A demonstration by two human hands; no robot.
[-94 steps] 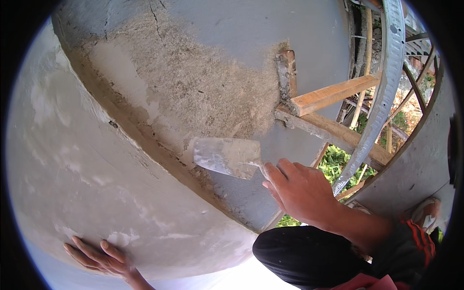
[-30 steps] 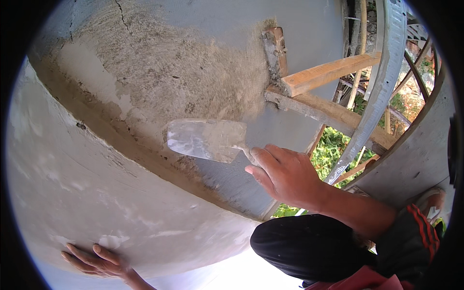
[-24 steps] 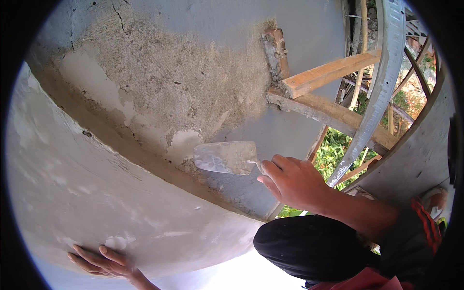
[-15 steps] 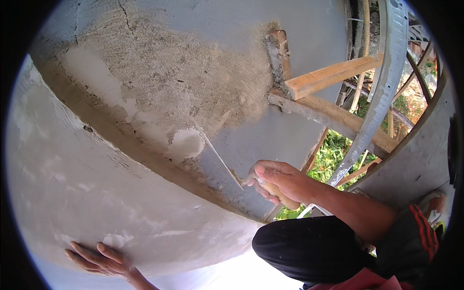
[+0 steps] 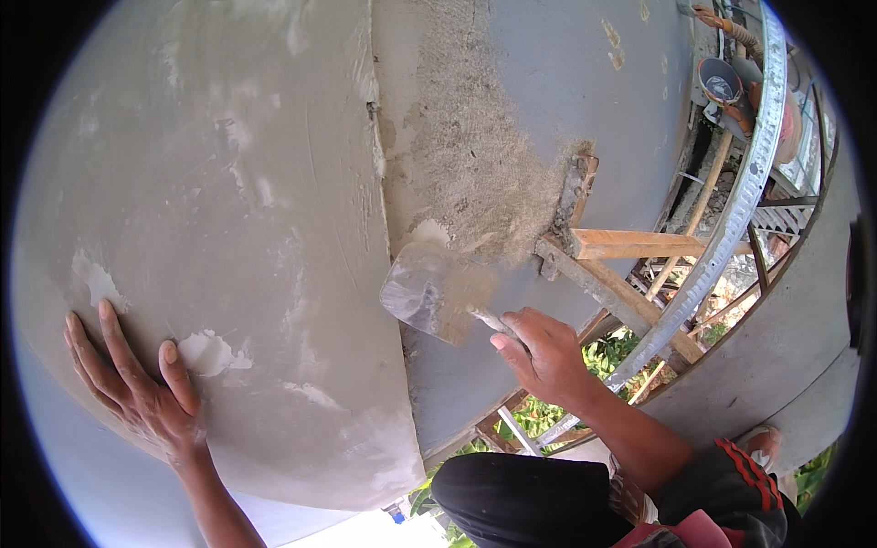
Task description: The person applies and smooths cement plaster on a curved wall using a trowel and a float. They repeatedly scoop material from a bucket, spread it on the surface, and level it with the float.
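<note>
My left hand (image 5: 137,393) lies flat with spread fingers on a smooth, pale grey plastered surface (image 5: 247,210), beside patches of lighter plaster. My right hand (image 5: 548,356) is closed round the handle of a plastering trowel (image 5: 422,301). The trowel's broad, smeared blade is over the edge where the pale surface meets a rougher wall strip (image 5: 466,155). Whether the blade touches the wall I cannot tell. A small light plaster patch (image 5: 431,232) shows just above the blade.
Wooden braces (image 5: 630,243) jut from the wall on the right. A curved, perforated metal bar (image 5: 751,183) crosses beside them. A bucket (image 5: 720,80) stands at the far right, among timber and debris. Below my right arm is my dark-clothed knee (image 5: 521,498).
The view has turned, so the plaster edge now runs nearly upright. The trowel has gone from edge-on to broad face showing, near that edge. My left hand remains flat on the surface.
</note>
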